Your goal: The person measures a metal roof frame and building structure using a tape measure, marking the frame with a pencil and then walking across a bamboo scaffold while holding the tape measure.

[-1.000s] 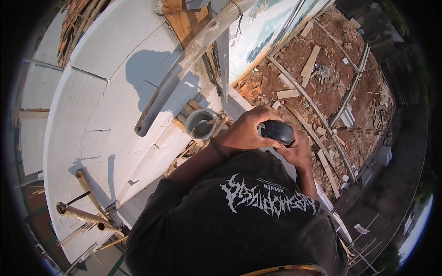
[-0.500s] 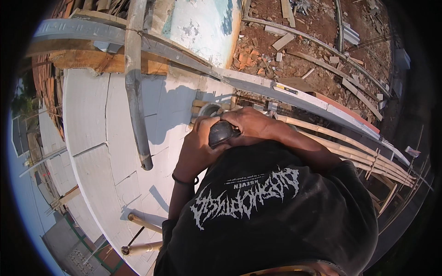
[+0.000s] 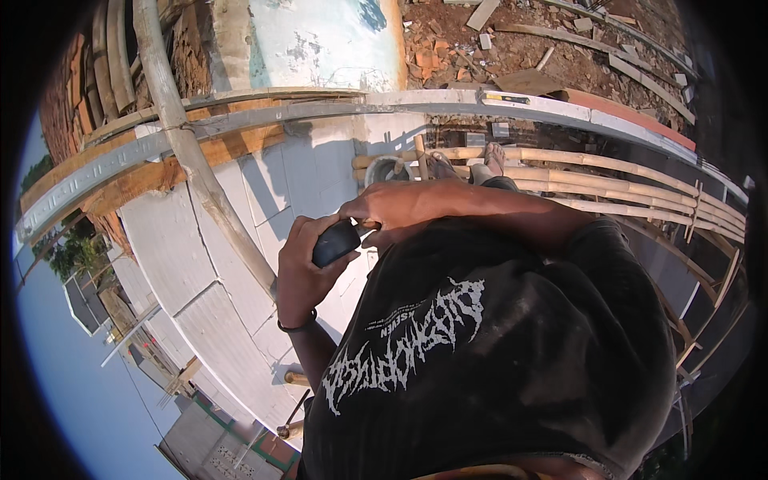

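My left hand (image 3: 300, 260) is closed around a black rounded object (image 3: 337, 243) in front of my chest. Its smooth dark face shows between the thumb and fingers; its exact kind is not clear. A dark band circles that wrist. From the right, my right hand (image 3: 382, 210) reaches across with bent fingers gripping the object's right end. What its fingertips cover is partly hidden. A grey bucket (image 3: 390, 169) stands beyond the right hand, beside my feet (image 3: 494, 157).
A pale block wall (image 3: 172, 260) runs along the left, crossed by a slanting wooden pole (image 3: 196, 164). Bamboo poles (image 3: 592, 182) form a platform at the right. A yellow-and-black tool (image 3: 506, 98) lies on the long grey beam (image 3: 400, 102). Rubble (image 3: 432, 60) covers the ground beyond.
Both hands have moved left with the black object, away from the shirt. The right arm stretches farther across. My view has shifted, bringing the feet and more of the bucket into sight.
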Tool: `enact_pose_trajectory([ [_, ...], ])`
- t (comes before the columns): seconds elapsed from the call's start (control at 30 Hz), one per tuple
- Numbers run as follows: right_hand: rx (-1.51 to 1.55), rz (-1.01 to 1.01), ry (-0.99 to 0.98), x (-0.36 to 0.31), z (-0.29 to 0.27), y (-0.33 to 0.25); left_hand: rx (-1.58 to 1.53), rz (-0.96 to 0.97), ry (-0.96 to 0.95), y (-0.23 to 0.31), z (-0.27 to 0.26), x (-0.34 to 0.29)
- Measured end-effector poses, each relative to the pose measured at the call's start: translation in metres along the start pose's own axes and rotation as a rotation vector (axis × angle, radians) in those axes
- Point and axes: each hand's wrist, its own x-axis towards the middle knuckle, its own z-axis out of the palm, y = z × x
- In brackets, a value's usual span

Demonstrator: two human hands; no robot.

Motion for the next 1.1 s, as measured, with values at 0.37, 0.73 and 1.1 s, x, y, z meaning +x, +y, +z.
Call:
enact_pose_trajectory([
  [0.37, -0.279, -0.004, 0.224, 0.044, -0.091, -0.018, 0.017, 0.233, 0.362, 0.026, -0.161, -0.007],
  [0.73, -0.365, -0.219, 0.145, 0.151, -0.164, -0.141, 0.405, 0.307, 0.274, 0.104, -0.376, 0.018],
  [1.1, -0.580, -0.451, 0.336, 0.255, -0.193, -0.166, 0.852, 0.026, 0.590, 0.152, -0.411, 0.037],
])
